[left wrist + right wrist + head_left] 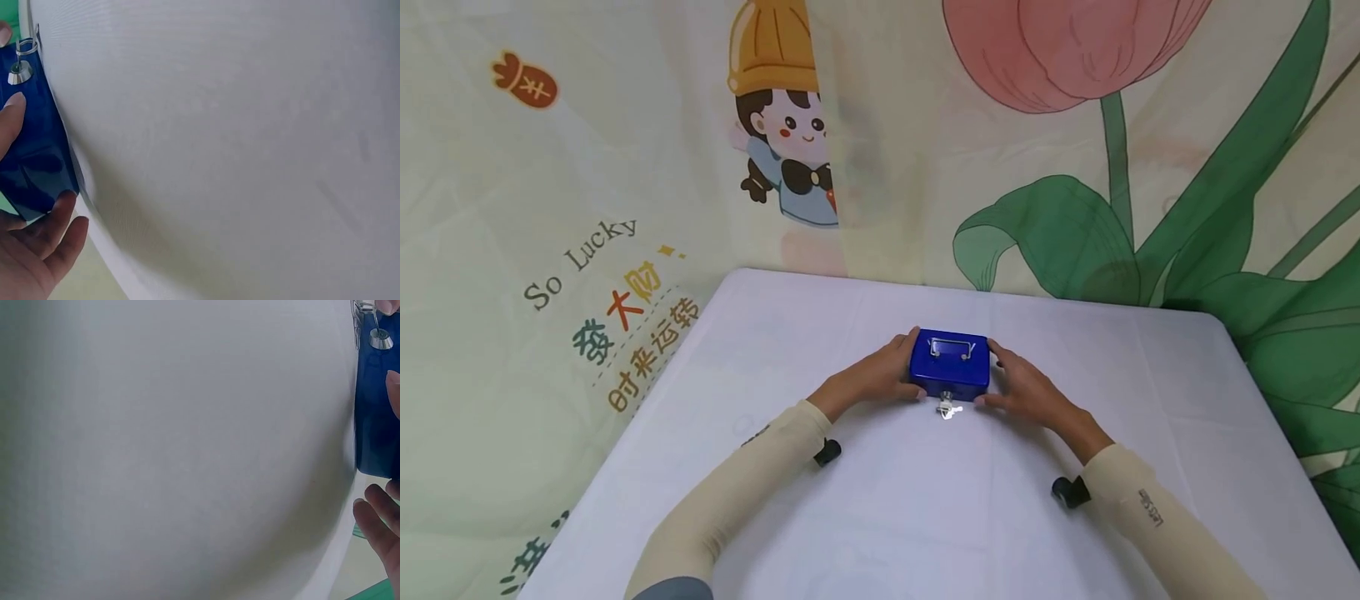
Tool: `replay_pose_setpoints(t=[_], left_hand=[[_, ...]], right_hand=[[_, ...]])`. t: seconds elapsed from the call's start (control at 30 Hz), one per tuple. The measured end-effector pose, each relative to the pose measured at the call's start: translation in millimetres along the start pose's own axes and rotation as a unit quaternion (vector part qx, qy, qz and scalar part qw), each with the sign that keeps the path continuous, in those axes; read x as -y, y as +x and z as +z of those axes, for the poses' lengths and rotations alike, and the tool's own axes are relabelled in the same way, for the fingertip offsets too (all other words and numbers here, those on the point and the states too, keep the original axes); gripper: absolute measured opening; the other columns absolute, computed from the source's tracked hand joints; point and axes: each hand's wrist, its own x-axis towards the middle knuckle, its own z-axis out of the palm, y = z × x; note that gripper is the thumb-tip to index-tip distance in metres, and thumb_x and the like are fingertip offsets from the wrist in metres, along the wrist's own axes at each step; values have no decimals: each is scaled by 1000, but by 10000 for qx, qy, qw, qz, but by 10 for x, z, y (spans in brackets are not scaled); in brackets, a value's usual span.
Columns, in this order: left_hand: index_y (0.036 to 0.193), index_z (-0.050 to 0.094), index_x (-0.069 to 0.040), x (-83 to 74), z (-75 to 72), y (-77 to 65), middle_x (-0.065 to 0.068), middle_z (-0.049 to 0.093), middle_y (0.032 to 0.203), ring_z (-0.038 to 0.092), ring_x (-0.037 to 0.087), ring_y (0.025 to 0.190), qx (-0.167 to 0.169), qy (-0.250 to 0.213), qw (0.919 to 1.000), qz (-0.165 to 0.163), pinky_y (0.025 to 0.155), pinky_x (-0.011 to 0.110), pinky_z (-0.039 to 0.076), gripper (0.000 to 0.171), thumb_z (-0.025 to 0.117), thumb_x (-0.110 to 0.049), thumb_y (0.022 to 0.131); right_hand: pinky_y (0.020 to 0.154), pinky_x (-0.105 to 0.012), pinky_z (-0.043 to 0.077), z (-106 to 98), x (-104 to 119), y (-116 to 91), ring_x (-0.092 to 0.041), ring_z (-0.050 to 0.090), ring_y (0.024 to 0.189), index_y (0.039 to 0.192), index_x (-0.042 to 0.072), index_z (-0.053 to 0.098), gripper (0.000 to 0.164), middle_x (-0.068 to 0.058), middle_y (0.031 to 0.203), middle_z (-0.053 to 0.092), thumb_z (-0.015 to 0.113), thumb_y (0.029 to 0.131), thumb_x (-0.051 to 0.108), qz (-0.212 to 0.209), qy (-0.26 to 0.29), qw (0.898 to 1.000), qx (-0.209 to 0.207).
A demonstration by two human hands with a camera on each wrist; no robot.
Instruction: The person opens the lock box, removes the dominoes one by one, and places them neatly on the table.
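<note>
A small blue metal cash box [953, 368] sits on the white-covered table, its wire handle [951, 347] lying on the lid. In the lock at its front is a key [946, 398], and more keys [949, 411] hang from a ring there. My left hand [887, 368] grips the box's left side, thumb at the front face and fingers round toward the back. Opposite it, my right hand [1024, 387] holds the right side the same way. Close up in the left wrist view, the thumb [12, 122] lies against the front beside the lock [20, 72].
The white tablecloth [880, 508] spreads all round the box. Behind the table hangs a printed cloth [887, 167] with a tulip and a cartoon figure. A black wrist camera [828, 452] sits under the left sleeve, another camera [1070, 492] under the right.
</note>
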Motion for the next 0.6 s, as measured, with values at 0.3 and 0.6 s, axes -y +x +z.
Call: replay_pose_setpoints(t=[0.3,0.6], left_hand=[[161,5,-6,4,8,-25,22,31,159,33,33,148,-15,-40,9998,169,120,45,30,105,75,-38,90],[161,4,-5,-17,2,-43,21,29,160,33,32,149,-14,124,9998,147,120,44,30,102,71,-40,93]], right_hand=[[110,-54,40,-56,-20,-3,-41,49,136,161,7,15,106,-21,159,35,84,83,30,92,-100,9996,231],[111,-56,39,-101,21,3,-42,50,135,161,5,15,102,-24,155,42,81,86,28,-76,-66,9995,303]])
